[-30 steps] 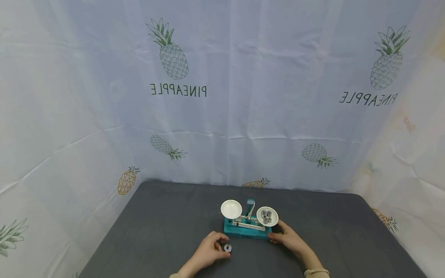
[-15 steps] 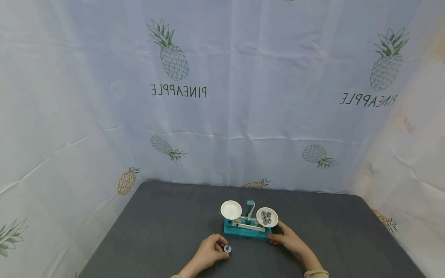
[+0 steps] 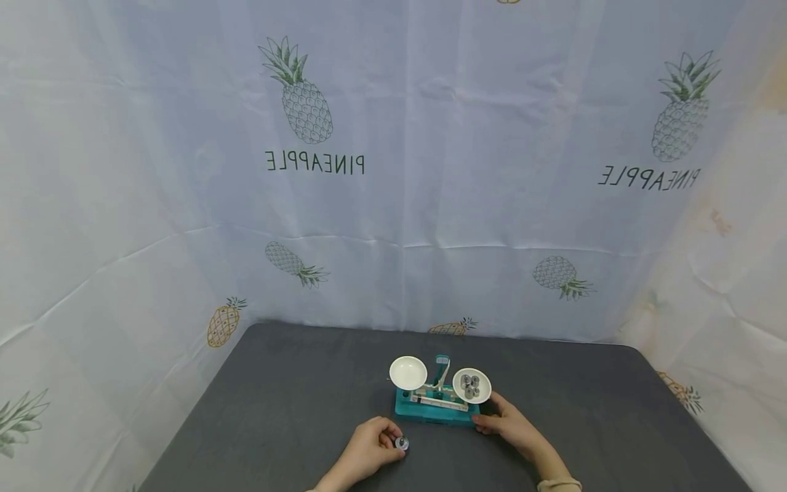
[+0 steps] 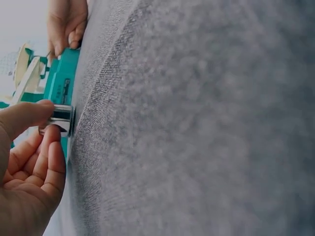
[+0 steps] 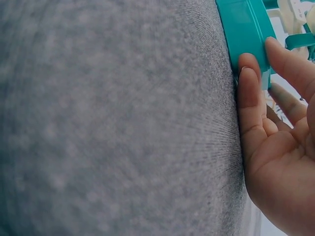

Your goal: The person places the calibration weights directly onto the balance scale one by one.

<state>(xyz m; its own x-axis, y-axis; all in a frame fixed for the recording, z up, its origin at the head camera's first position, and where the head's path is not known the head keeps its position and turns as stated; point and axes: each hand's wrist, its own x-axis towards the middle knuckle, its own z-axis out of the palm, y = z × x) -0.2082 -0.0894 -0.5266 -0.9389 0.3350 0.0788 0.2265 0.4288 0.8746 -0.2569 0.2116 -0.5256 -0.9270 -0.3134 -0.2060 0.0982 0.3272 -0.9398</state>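
Note:
My left hand (image 3: 369, 447) pinches a small shiny metal weight (image 3: 402, 443) between thumb and fingers, low at the dark tabletop in front of the balance. In the left wrist view the weight (image 4: 63, 119) is a chrome cylinder lying close to the cloth surface. A teal balance scale (image 3: 433, 412) stands just beyond, with two white pans. Its left pan (image 3: 408, 373) is bare; the right pan (image 3: 486, 391) holds several small grey weights (image 3: 470, 386). My right hand (image 3: 513, 425) grips the right end of the base (image 5: 246, 29), thumb and fingers around its corner.
A dark grey table (image 3: 295, 383) bears everything. Behind and beside it hangs a pale curtain (image 3: 430, 205) printed with pineapples. The balance's upright pointer post (image 3: 441, 369) rises between the pans.
My left fingers have drawn in closer around the weight, with the hand barely shifting. The right hand and the balance stay in place; the head view has tilted slightly.

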